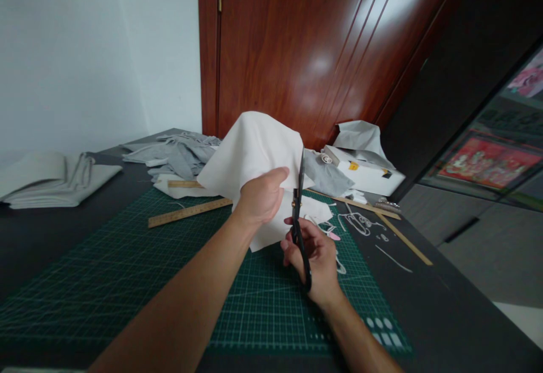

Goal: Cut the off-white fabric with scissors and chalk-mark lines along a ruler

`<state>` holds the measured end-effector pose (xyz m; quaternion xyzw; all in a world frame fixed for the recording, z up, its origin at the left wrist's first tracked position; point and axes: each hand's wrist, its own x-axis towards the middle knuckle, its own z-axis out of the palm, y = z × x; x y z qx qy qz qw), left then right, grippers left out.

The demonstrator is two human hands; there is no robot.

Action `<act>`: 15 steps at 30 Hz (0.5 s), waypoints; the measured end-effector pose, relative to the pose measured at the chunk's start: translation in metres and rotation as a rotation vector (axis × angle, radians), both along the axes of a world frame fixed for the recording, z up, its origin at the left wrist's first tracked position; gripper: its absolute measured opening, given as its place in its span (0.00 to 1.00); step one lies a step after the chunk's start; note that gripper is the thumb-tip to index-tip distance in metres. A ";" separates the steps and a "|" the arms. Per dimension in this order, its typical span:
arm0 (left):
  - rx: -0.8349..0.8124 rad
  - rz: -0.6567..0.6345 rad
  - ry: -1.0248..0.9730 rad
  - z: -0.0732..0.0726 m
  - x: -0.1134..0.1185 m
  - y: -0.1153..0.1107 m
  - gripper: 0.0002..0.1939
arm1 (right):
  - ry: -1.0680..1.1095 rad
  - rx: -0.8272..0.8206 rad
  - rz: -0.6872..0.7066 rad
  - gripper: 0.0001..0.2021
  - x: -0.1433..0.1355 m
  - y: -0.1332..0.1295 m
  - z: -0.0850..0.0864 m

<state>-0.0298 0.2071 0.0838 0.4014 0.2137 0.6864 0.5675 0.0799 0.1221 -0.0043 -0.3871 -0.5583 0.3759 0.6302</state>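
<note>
My left hand grips a piece of white fabric and lifts it above the green cutting mat. The cloth drapes over and around that hand, and its lower part hangs near the mat. In my right hand is a pair of black-handled scissors, fingers in the loops and blades pointing up. The blades stand along the right edge of the cloth, looking nearly closed; whether they touch fabric between them I cannot tell.
Wooden rulers lie on and beside the mat. Folded pale cloth sits at the left, a grey fabric heap at the back. A white box stands back right, near thin fabric scraps. A wooden door rises behind the table.
</note>
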 end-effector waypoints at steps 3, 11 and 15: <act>-0.011 -0.007 -0.022 0.002 -0.002 -0.002 0.11 | -0.003 -0.005 -0.001 0.16 -0.001 0.000 -0.001; -0.034 -0.005 0.008 0.002 -0.005 -0.003 0.11 | -0.041 -0.002 -0.019 0.14 -0.001 0.000 -0.003; -0.022 0.015 0.046 0.000 0.000 -0.001 0.08 | -0.041 0.002 -0.042 0.14 -0.001 0.001 -0.003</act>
